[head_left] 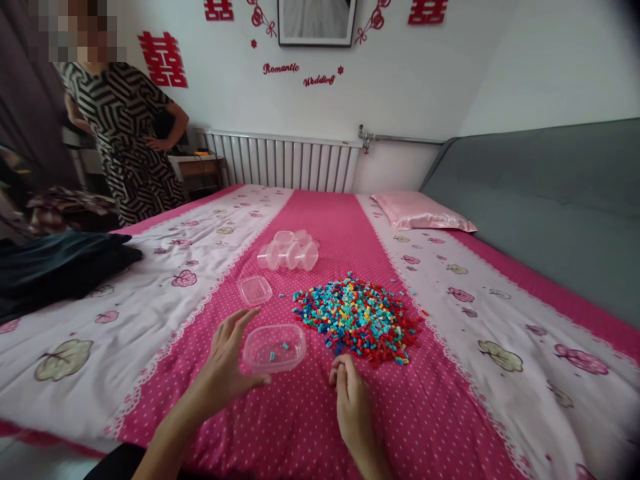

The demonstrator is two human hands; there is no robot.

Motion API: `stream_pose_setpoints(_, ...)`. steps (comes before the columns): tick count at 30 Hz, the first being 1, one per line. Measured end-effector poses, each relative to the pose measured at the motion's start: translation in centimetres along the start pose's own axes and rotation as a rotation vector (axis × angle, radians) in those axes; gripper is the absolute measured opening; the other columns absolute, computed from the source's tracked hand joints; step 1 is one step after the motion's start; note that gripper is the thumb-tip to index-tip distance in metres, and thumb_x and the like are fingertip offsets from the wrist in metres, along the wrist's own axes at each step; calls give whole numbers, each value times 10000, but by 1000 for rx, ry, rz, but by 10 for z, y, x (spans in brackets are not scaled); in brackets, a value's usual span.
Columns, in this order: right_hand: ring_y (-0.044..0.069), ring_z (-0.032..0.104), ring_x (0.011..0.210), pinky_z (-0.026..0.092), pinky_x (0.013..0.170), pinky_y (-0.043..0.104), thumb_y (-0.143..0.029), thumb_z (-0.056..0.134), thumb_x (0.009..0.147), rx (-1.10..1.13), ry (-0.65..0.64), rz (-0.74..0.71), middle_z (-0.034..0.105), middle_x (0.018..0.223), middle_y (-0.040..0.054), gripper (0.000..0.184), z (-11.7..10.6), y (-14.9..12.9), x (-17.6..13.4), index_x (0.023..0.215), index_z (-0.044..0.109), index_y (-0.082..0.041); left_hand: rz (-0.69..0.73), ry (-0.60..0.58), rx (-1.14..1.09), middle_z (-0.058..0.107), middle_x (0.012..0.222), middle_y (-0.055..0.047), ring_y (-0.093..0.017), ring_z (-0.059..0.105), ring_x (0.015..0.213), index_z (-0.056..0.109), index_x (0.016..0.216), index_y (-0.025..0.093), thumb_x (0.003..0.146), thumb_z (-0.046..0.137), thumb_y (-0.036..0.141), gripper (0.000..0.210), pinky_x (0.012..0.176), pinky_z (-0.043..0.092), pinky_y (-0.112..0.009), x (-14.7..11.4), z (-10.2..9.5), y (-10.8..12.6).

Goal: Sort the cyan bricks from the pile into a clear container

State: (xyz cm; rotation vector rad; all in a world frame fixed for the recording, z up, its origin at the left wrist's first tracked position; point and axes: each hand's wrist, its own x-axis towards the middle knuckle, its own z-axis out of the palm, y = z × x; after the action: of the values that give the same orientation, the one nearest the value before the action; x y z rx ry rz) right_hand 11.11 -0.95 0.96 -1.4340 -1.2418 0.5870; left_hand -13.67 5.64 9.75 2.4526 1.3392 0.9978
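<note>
My left hand is spread open at the left side of a clear plastic container, thumb and fingers apart. Inside the container lie two small teal building bricks. My right hand is closed, its fingers curled together, just in front of a heap of small building bricks in blue, teal, red and yellow. Whatever the right fingers may hold is hidden. Behind the container, a flat clear lid rests on the pink bedspread.
Several clear containers are grouped farther back. A pink pillow lies at the back right, beside a grey headboard. Dark folded clothes lie at the left edge. A person in a patterned dress stands at the back left.
</note>
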Motion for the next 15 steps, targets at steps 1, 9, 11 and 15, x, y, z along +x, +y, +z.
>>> stream_pose_setpoints(1, 177, 607, 625, 460, 616, 270, -470, 305, 1026, 39, -1, 3, 622, 690, 2, 372, -2, 1, -2, 890, 557, -233, 37, 74, -8, 485, 1388, -144, -387, 471, 1285, 381, 1453, 266, 760, 800, 485, 839, 1042, 439, -544, 1, 0, 10)
stream_pose_setpoints(9, 174, 632, 729, 541, 716, 292, -528, 517, 955, 330, -124, 68, 674, 845, 41, 318, -19, 2, -8, 917, 572, -218, 220, -167, -55, 699, 864, -43, -217, 671, 755, 552, 995, 246, 946, 498, 149, 121, 665, 515, -319, -29, 85, 104)
stream_pose_setpoints(11, 179, 630, 796, 538, 755, 290, -524, 582, 923, 353, -140, 25, 649, 879, 43, 314, -23, 2, -9, 865, 577, -215, 158, -190, -48, 715, 861, -40, -225, 696, 748, 519, 974, 244, 908, 514, 101, 157, 655, 527, -317, -35, 104, 105)
stream_pose_setpoints(15, 160, 576, 719, 506, 684, 250, -514, 637, 890, 350, -140, -30, 570, 757, -2, 330, -25, 4, -9, 778, 565, -212, 66, -159, -88, 733, 866, -24, -220, 722, 733, 493, 1014, 249, 946, 526, 151, 124, 638, 532, -298, -36, 113, 90)
